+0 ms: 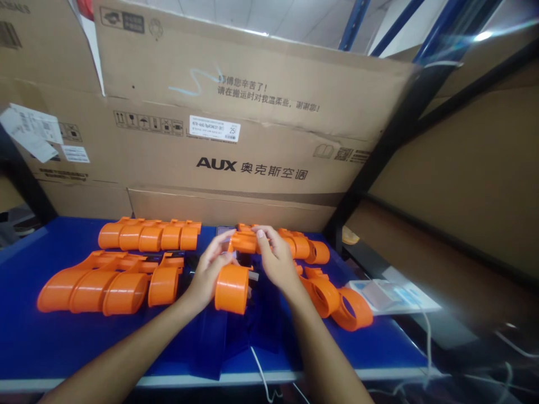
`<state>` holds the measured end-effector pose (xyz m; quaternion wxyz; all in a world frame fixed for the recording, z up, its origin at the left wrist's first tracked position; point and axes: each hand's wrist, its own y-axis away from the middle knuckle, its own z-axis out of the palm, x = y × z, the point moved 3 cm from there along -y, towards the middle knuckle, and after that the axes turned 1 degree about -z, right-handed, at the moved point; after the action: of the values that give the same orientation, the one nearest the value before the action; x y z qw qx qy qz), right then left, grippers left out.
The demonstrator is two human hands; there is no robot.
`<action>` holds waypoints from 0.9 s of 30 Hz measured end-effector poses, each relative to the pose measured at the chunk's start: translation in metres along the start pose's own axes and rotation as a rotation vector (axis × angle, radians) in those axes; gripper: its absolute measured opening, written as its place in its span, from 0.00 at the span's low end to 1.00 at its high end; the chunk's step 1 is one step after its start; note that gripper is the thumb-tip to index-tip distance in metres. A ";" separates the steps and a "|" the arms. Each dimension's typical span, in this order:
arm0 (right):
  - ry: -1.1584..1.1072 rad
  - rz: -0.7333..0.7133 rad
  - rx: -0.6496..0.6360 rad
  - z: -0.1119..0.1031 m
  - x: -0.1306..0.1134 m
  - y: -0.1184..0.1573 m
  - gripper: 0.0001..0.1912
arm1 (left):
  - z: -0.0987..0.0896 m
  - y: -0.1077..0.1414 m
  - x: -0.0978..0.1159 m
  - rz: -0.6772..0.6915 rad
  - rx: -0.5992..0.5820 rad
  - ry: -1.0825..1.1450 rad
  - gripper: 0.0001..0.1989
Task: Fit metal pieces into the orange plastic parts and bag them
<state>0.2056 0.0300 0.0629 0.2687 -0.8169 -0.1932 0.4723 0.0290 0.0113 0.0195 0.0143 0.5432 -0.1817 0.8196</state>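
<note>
An orange plastic part (pixel 231 289) with a wide round ring at its lower end is held up over the middle of the table. My left hand (pixel 210 270) grips its arm from the left, thumb and fingers closed on it. From the other side, my right hand (pixel 275 257) pinches the upper end of the same part between thumb and fingers. Dark items lie partly hidden behind and below the hands. More orange ringed parts stand close to my right hand, such as the tilted one (pixel 351 311).
On the left of the blue tabletop (pixel 31 342) are a back row of orange ringed parts (pixel 149 237) and a front row (pixel 126 294). At the right edge lies a white tray-like item (pixel 415 302) with a cable. A cardboard panel (pixel 261 112) rises behind, beside a dark post (pixel 370 163).
</note>
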 end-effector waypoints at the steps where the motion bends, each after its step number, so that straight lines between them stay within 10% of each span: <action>1: 0.070 -0.020 -0.030 -0.004 0.001 0.000 0.18 | -0.004 0.001 0.002 0.016 0.046 0.018 0.27; 9: 0.373 -0.174 -0.643 -0.006 0.001 0.017 0.09 | -0.022 -0.001 0.003 0.100 0.169 -0.028 0.25; 27: 0.461 -0.194 -0.792 0.000 -0.012 0.026 0.10 | -0.026 -0.002 0.001 0.112 0.228 -0.010 0.24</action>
<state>0.2013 0.0033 0.0544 0.0153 -0.9183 -0.3694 0.1411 0.0060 0.0215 0.0116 -0.0941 0.5342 -0.1175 0.8318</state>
